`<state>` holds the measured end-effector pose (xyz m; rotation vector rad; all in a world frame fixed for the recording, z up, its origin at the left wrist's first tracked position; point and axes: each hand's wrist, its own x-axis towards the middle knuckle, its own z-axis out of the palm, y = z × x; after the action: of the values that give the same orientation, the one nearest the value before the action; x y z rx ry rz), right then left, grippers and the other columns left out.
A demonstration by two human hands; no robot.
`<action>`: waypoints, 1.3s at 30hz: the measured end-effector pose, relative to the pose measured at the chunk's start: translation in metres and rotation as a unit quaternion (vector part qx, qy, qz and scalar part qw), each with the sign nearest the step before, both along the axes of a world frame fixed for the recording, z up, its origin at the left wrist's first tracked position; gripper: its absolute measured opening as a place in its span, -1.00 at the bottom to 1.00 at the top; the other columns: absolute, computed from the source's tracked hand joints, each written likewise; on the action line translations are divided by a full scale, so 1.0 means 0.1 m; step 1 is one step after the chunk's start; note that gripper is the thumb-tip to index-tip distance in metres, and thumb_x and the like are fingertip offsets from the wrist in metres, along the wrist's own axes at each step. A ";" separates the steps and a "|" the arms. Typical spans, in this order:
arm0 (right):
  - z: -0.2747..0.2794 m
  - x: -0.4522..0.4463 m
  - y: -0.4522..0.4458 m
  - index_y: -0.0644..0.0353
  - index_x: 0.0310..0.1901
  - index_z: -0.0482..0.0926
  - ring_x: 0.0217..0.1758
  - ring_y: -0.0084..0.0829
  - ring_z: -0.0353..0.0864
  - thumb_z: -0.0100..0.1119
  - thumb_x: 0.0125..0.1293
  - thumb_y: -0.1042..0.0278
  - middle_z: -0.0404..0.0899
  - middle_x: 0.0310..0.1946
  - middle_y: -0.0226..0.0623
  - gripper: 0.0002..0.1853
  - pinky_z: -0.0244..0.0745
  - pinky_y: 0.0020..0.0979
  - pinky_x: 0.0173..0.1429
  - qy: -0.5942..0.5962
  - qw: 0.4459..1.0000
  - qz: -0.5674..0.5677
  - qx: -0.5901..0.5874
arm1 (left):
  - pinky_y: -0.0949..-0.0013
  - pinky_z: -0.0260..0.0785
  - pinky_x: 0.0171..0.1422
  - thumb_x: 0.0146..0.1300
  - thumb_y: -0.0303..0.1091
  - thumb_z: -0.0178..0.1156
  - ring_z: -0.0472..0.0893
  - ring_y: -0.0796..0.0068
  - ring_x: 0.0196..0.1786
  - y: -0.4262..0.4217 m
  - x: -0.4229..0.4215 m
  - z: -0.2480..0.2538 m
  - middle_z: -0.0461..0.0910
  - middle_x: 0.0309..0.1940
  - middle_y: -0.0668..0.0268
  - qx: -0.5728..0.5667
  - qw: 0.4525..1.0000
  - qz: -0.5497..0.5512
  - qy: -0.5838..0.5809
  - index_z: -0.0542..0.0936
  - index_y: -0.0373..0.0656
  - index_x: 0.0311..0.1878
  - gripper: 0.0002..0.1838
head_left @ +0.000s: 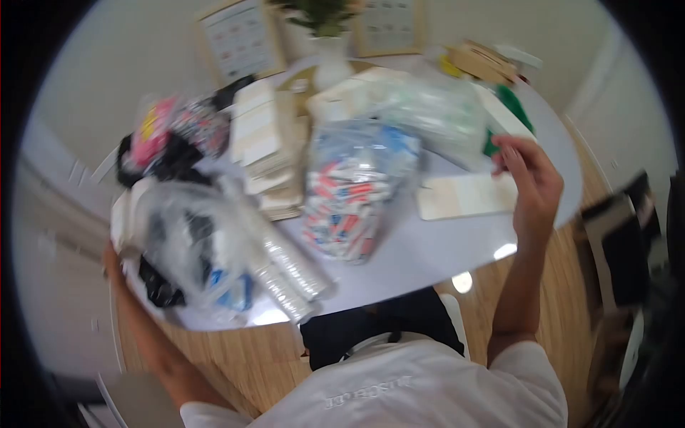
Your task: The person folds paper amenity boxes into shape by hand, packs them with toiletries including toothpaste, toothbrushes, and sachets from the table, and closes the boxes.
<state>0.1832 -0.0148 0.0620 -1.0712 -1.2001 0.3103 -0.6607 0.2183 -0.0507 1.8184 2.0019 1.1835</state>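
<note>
My left hand [111, 262] is at the far left edge of the table, against a cream-coloured stack or roll [128, 220]. Its fingers are mostly hidden, so its grip cannot be made out. My right hand [529, 182] is raised over the right side, fingers loosely bent and somewhat apart, with nothing visible in them. Beneath and left of it lies a flat cream card or box [460, 197]. A clear bag of red, white and blue wrapped pieces [347, 210] stands mid-table. Beside my left arm are a crumpled clear plastic bag [178, 221] and two clear ridged tubes [282, 267].
Cream packs [260, 135] are piled left of centre. Pink and patterned bags [157, 132] sit at the back left. Another clear bag [442, 118], a white vase [332, 60] and a brown box [485, 63] are at the back. A dark chair [621, 235] stands at right.
</note>
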 end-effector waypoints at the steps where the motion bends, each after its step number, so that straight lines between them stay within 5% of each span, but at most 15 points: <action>1: -0.01 0.20 0.02 0.37 -0.19 0.60 -0.29 -0.55 0.52 0.10 0.26 0.55 0.61 -0.27 -0.30 -0.86 0.43 -0.56 -0.22 -0.043 0.998 -0.040 -0.038 | 0.21 0.35 0.15 0.29 -0.03 0.06 0.55 0.18 0.05 -0.12 0.23 0.18 0.50 0.07 0.02 0.020 0.977 0.031 0.209 0.31 -0.28 0.28 -0.37; 3: -0.11 0.62 0.08 0.34 -0.22 0.61 -0.31 -0.52 0.55 0.17 0.20 0.51 0.62 -0.32 -0.32 -0.86 0.44 -0.54 -0.19 -0.195 0.969 -0.042 -0.143 | 0.18 0.28 0.19 0.34 0.03 -0.04 0.50 0.06 0.11 -0.20 0.62 0.48 0.49 0.11 -0.01 -0.064 0.889 0.332 0.309 0.43 -0.18 0.23 -0.44; 4: -0.19 0.81 0.11 0.33 -0.23 0.62 -0.32 -0.50 0.57 0.21 0.16 0.48 0.63 -0.34 -0.32 -0.84 0.46 -0.53 -0.17 -0.301 0.930 -0.004 -0.211 | 0.18 0.28 0.19 0.34 0.03 -0.04 0.50 0.06 0.11 -0.17 0.81 0.59 0.49 0.11 -0.01 -0.064 0.894 0.317 0.310 0.43 -0.18 0.23 -0.44; 6: -0.36 0.87 0.25 0.26 -0.17 0.62 -0.22 -0.42 0.59 0.36 -0.02 0.42 0.62 -0.29 -0.28 -0.68 0.48 -0.46 -0.09 -0.329 0.877 0.127 -0.327 | 0.20 0.24 0.24 0.32 0.00 0.05 0.48 0.14 0.15 -0.32 1.17 0.79 0.48 0.12 0.04 0.239 0.930 0.184 0.211 0.47 -0.16 0.20 -0.48; 9: -0.74 0.91 0.45 0.21 0.13 0.46 0.11 -0.22 0.42 0.46 -0.20 0.32 0.47 0.05 -0.21 -0.27 0.32 -0.31 0.20 -0.489 0.816 0.138 -0.276 | 0.26 0.19 0.31 0.33 -0.20 0.09 0.42 0.28 0.23 -1.09 3.15 1.36 0.45 0.16 0.07 0.288 0.952 0.039 0.099 0.50 -0.26 0.14 -0.59; 12: -0.49 0.80 0.56 0.21 0.20 0.37 0.16 -0.17 0.37 0.45 -0.20 0.32 0.40 0.10 -0.19 -0.19 0.28 -0.27 0.24 -0.534 0.730 0.197 -0.378 | 0.26 0.16 0.34 0.33 -0.42 0.03 0.39 0.27 0.26 -1.57 4.41 1.45 0.42 0.19 0.09 0.310 0.947 -0.084 0.002 0.51 -0.32 0.09 -0.69; 14: -0.52 0.79 0.54 0.22 0.19 0.37 0.15 -0.17 0.38 0.44 -0.19 0.32 0.41 0.09 -0.19 -0.21 0.30 -0.27 0.21 -0.543 0.740 0.184 -0.352 | 0.19 0.12 0.37 0.28 -0.51 0.04 0.36 0.20 0.29 -1.77 4.87 1.32 0.41 0.19 0.05 0.283 0.932 -0.212 -0.079 0.55 -0.30 0.03 -0.73; 19: -0.53 0.74 0.40 0.21 0.15 0.38 0.12 -0.19 0.40 0.37 -0.10 0.36 0.46 0.02 -0.20 -0.32 0.32 -0.29 0.19 -0.555 0.776 0.137 -0.266 | 0.15 0.13 0.34 0.14 -0.53 0.17 0.38 0.14 0.24 -2.15 5.65 1.25 0.41 0.16 0.01 0.261 0.915 -0.307 0.026 0.57 -0.27 -0.01 -0.69; 22: -0.34 0.70 0.31 0.20 0.04 0.46 -0.01 -0.20 0.49 0.31 -0.03 0.45 0.55 -0.12 -0.22 -0.49 0.32 -0.33 0.18 -0.454 0.836 0.109 -0.290 | 0.21 0.23 0.30 0.23 -0.48 0.13 0.36 0.26 0.26 -2.11 5.84 1.21 0.33 0.22 0.01 0.178 0.904 -0.388 -0.019 0.50 -0.37 0.06 -0.66; 24: -0.10 0.70 0.28 0.18 -0.12 0.58 -0.17 -0.23 0.56 0.25 0.01 0.57 0.60 -0.31 -0.26 -0.68 0.32 -0.33 0.13 -0.250 0.921 0.189 -0.230 | 0.26 0.26 0.27 0.26 -0.46 0.11 0.41 0.30 0.21 -2.08 6.02 1.19 0.40 0.16 0.03 0.079 0.863 -0.444 -0.230 0.46 -0.39 0.11 -0.64; 28: 0.46 0.28 0.26 0.15 -0.30 0.66 -0.27 -0.33 0.57 0.21 0.03 0.62 0.60 -0.40 -0.27 -0.81 0.30 -0.32 0.12 -0.351 0.889 0.293 -0.033 | 0.34 0.34 0.19 0.27 -0.44 0.14 0.51 0.40 0.07 -1.93 6.15 1.38 0.52 0.04 0.12 -0.092 0.786 -0.507 -0.342 0.43 -0.41 0.14 -0.60; 31: 0.64 -0.17 0.33 0.08 -0.28 0.69 -0.14 -0.36 0.56 0.26 -0.01 0.59 0.61 -0.27 -0.26 -0.77 0.27 -0.33 0.16 -0.471 0.828 0.298 0.067 | 0.43 0.39 0.11 0.24 -0.44 0.19 0.56 0.49 -0.03 -1.93 6.14 1.51 0.58 -0.05 0.18 -0.174 0.783 -0.551 -0.230 0.43 -0.40 0.15 -0.57; 33: 0.76 -0.41 0.42 0.04 -0.26 0.69 -0.03 -0.32 0.51 0.30 -0.05 0.57 0.58 -0.13 -0.29 -0.73 0.27 -0.32 0.16 -0.451 0.848 0.114 0.255 | 0.52 0.42 0.04 0.21 -0.45 0.21 0.58 0.56 -0.08 -1.90 6.09 1.45 0.61 -0.10 0.22 -0.120 0.836 -0.493 -0.208 0.43 -0.39 0.14 -0.56; 35: 0.79 -0.51 0.58 0.05 -0.24 0.65 -0.09 -0.34 0.49 0.32 0.02 0.51 0.53 -0.13 -0.36 -0.78 0.30 -0.36 0.10 -0.346 0.882 -0.026 0.319 | 0.53 0.42 0.03 0.21 -0.46 0.21 0.60 0.56 -0.12 -1.87 5.98 1.43 0.63 -0.17 0.23 -0.032 0.800 -0.437 -0.411 0.47 -0.38 0.08 -0.62; 39: 0.59 -0.90 0.74 0.27 0.11 0.35 -0.14 -0.62 0.47 0.27 0.15 0.55 0.52 -0.24 -0.29 -0.52 0.44 -0.58 -0.12 -0.040 0.963 0.261 0.046 | 0.51 0.44 0.00 0.29 -0.44 0.14 0.57 0.60 -0.08 -1.69 5.81 1.41 0.57 -0.08 0.22 0.137 0.738 -0.376 -0.543 0.37 -0.32 0.13 -0.63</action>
<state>0.0936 0.0596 0.1213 -0.6772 -1.5488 0.6163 -0.0796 0.0494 0.0902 1.2144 0.3900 1.6541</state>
